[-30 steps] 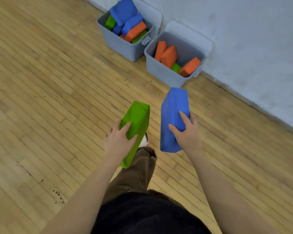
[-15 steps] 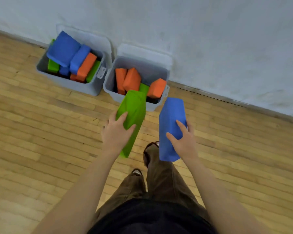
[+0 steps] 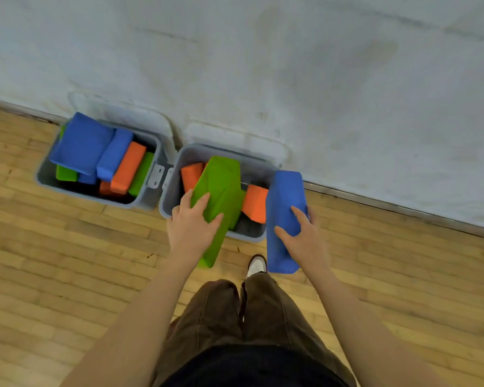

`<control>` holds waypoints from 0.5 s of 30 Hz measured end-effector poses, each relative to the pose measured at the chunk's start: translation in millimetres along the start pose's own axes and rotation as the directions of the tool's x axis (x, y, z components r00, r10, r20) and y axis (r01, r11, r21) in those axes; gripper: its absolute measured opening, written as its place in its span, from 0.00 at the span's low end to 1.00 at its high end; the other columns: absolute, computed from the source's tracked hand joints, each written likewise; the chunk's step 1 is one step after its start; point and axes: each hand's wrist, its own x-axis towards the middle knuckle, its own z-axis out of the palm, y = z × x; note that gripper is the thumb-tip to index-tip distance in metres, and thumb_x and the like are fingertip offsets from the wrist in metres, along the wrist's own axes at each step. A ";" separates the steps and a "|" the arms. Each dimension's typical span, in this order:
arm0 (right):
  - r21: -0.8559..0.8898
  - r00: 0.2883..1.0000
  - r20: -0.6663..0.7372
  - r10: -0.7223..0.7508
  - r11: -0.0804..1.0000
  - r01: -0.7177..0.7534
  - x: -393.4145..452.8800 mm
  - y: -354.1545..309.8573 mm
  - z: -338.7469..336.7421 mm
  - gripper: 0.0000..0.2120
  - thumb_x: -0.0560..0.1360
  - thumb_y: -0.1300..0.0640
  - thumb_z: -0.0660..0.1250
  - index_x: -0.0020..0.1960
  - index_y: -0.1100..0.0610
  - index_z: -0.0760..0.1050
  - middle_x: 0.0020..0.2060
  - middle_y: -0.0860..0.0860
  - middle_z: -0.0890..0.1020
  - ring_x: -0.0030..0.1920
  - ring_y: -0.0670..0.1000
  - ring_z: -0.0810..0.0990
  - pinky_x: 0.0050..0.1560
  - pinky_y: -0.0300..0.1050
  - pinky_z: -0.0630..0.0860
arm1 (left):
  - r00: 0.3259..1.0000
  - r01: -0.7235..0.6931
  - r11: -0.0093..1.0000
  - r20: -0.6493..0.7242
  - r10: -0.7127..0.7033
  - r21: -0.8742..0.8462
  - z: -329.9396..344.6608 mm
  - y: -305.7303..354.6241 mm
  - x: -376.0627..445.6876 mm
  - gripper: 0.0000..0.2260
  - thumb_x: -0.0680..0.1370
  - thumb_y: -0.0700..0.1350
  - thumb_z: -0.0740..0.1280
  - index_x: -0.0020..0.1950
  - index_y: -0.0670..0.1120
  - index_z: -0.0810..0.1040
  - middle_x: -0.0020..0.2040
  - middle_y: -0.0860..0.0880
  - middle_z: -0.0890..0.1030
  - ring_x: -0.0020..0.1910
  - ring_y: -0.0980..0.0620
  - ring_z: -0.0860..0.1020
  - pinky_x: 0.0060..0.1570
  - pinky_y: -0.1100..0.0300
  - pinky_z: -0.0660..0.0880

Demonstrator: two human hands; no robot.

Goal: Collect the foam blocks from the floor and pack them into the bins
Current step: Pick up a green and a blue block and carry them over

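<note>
My left hand [image 3: 192, 224] grips a long green foam block [image 3: 221, 191], whose far end hangs over the right grey bin [image 3: 169, 202]. My right hand [image 3: 299, 236] grips a long blue foam block [image 3: 284, 196], held upright beside that bin's right end. Orange blocks [image 3: 256, 202] and some green foam lie inside the right bin. The left grey bin [image 3: 44, 174] is heaped with blue, orange and green blocks; a big blue one [image 3: 80, 143] sits on top.
Both bins stand side by side against a pale wall [image 3: 291, 65], their lids leaning back on it. Wooden plank floor [image 3: 53, 261] spreads to the left and right. My legs and one white shoe [image 3: 256, 265] are just below the bins.
I have walked up to the bins, which now lie right under my hands. The green block has moved from above the floor to over the right bin; the blue block is beside it.
</note>
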 end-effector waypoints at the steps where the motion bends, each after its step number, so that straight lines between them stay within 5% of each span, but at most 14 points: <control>1: -0.004 1.000 0.010 -0.019 1.000 0.019 16.0 -12.7 1.0 0.30 0.73 0.45 0.67 0.72 0.48 0.63 0.76 0.49 0.53 0.71 0.54 0.64 0.58 0.51 0.73 | 1.000 0.016 1.000 -0.002 -0.016 -0.004 -3.6 -1.0 15.1 0.26 0.74 0.57 0.68 0.70 0.52 0.70 0.74 0.45 0.63 0.65 0.38 0.67 0.58 0.43 0.69; 7: -0.065 0.998 0.034 -0.043 0.997 0.045 95.1 -80.3 29.6 0.30 0.73 0.42 0.66 0.72 0.46 0.62 0.76 0.48 0.52 0.71 0.52 0.64 0.55 0.50 0.75 | 0.995 0.084 0.996 0.049 -0.082 -0.026 -12.4 -14.4 107.6 0.26 0.75 0.58 0.65 0.72 0.53 0.66 0.74 0.46 0.60 0.68 0.38 0.64 0.63 0.42 0.65; 12: -0.053 0.999 -0.018 0.049 0.997 -0.050 141.6 -108.2 69.1 0.28 0.75 0.42 0.63 0.72 0.47 0.63 0.75 0.49 0.54 0.72 0.54 0.62 0.57 0.51 0.74 | 0.972 0.087 0.970 0.232 -0.033 -0.226 10.3 -35.9 183.1 0.27 0.76 0.56 0.66 0.73 0.50 0.65 0.74 0.43 0.59 0.70 0.39 0.62 0.65 0.41 0.64; 15: -0.066 0.994 -0.027 0.106 0.992 -0.107 158.7 -117.9 80.3 0.24 0.77 0.45 0.60 0.72 0.49 0.64 0.74 0.51 0.58 0.67 0.58 0.68 0.59 0.53 0.73 | 0.924 0.067 0.988 0.381 -0.008 -0.142 18.1 -38.6 210.4 0.26 0.79 0.55 0.61 0.74 0.50 0.61 0.74 0.42 0.58 0.71 0.38 0.61 0.65 0.40 0.61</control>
